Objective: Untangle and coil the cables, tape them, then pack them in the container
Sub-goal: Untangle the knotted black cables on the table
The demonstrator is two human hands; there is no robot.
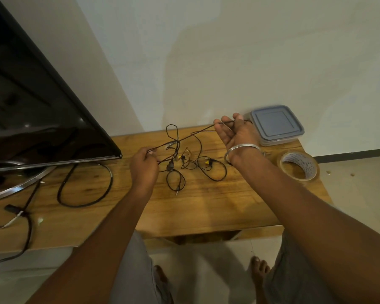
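A tangle of thin black cables (193,164) with yellow-tipped plugs lies on the wooden table (206,207). One thin strand (191,134) is stretched taut between my hands above the table. My left hand (144,164) pinches its lower end at the left of the tangle. My right hand (235,131) is raised, palm up, with the strand running across its fingers under the thumb. A clear container with a grey lid (276,125) stands at the table's back right. A roll of clear tape (298,166) lies near the right edge.
A black TV screen (35,102) on a curved metal stand (15,187) fills the left. Its thick black power cord (83,189) loops over the table's left half. The wall rises right behind the table. My bare feet show on the tiled floor below.
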